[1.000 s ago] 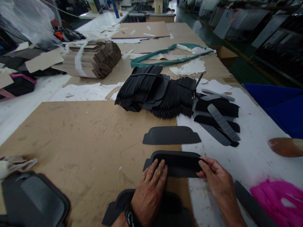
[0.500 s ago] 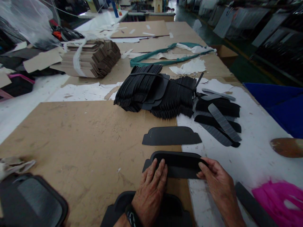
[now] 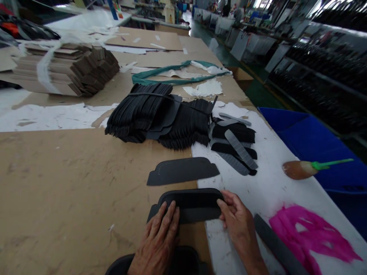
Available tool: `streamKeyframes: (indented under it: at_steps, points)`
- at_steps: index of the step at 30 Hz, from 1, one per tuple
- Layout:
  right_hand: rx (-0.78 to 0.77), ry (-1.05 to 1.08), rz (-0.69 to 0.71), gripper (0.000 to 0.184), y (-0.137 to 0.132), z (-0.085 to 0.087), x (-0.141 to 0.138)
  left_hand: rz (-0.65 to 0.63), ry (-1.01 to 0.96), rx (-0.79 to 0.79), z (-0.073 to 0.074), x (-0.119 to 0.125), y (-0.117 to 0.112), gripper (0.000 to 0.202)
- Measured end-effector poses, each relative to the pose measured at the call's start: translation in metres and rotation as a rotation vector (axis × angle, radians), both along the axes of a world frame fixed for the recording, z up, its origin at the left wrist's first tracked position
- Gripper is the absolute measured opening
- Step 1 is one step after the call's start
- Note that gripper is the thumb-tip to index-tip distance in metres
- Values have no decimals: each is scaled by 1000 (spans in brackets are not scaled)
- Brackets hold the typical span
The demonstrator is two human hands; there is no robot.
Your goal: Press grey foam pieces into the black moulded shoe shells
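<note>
A dark grey shaped panel lies across the cardboard edge, with a black strip laid along its upper part. My left hand rests flat over the left portion, fingertips pressing on the strip. At the strip's right end, my right hand pinches it between thumb and fingers. Just beyond lies a similar bare panel. Below my left hand, another black piece is partly covered by the hand and wrist.
Farther back sit bundled black panels and loose grey and black strips. A brush-like tool with a green handle lies at the right, near a blue bin. Pink cloth and a dark strip lie nearer. Tied cardboard pieces stand back left.
The camera view has swung to the right, so the table's contents appear farther left. Both hands stay on the same panel and strip with little visible movement relative to them.
</note>
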State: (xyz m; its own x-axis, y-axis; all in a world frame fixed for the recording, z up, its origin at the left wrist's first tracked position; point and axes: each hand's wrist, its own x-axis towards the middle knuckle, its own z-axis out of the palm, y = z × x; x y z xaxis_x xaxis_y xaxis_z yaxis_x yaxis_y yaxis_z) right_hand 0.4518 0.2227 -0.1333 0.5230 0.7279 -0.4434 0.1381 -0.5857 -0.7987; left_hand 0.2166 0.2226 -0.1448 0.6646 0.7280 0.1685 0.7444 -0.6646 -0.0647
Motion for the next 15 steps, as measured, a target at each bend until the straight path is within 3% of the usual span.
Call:
streamKeyframes:
  at_steps: [15]
  points:
    - [0, -125, -75, 45, 16, 20, -18, -5, 41, 59, 4, 1, 5, 50]
